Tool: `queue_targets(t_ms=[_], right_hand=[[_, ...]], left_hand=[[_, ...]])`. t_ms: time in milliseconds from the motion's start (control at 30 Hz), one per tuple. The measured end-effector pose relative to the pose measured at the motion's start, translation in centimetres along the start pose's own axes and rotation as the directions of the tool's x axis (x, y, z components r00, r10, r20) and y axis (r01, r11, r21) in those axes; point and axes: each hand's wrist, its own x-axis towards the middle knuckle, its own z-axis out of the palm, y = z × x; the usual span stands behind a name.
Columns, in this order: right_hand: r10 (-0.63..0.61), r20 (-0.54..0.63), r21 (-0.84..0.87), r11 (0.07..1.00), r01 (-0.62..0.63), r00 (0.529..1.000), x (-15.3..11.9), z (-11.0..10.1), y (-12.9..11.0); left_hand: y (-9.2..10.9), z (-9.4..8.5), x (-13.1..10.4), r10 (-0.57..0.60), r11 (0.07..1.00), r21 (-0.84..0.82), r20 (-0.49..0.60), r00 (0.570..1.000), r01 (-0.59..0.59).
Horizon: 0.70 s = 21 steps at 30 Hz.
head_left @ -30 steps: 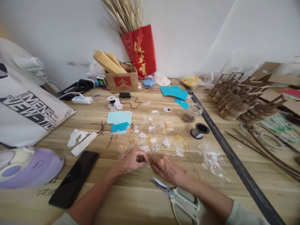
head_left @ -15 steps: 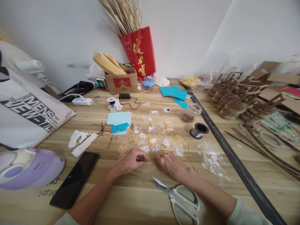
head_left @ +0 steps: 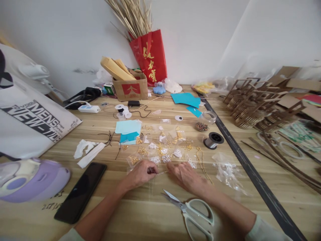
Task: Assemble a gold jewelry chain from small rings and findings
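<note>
A thin silvery chain (head_left: 163,172) spans the short gap between my two hands, just above the wooden table. Its left end is pinched in the fingertips of my left hand (head_left: 142,174), whose fingers are curled. My right hand (head_left: 184,174), back upward, has its fingertips closed at the chain's other end; the exact grip is hidden. Just beyond my fingers lie small piles of silver findings (head_left: 165,158) and gold findings (head_left: 134,160), partly on clear plastic bags. A gold chain (head_left: 200,160) rests to the right of my right hand.
Open-bladed scissors (head_left: 187,207) lie in front of my right forearm. A black phone (head_left: 80,192) is beside my left forearm. Farther right stand a wire spool (head_left: 213,140), a crumpled plastic bag (head_left: 228,172) and brown woven baskets (head_left: 248,103). Blue cards (head_left: 127,127) lie behind the piles.
My right hand has shifted slightly right, and a bit more of the silvery chain shows between the hands. My left hand keeps its pinch. The whole view has moved very slightly.
</note>
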Motion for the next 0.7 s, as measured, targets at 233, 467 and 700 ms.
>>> queue_targets(t_ms=[233,467,700], right_hand=[[0.006,-0.123,0.28,0.96,0.028,0.992,0.5,-1.3,-1.5],[0.043,-0.19,0.588,0.805,0.079,0.981,0.7,0.7,-2.9],[0.047,-0.225,0.623,0.775,0.106,0.973,0.7,1.0,-3.1]], left_hand=[[0.4,-0.3,-0.1,0.002,1.0,0.015,0.029,1.0,-0.003],[0.4,-0.4,-0.2,-0.007,1.0,-0.012,0.037,0.999,0.008],[0.3,-0.4,-0.2,0.0,0.999,-0.036,0.043,0.999,0.001]])
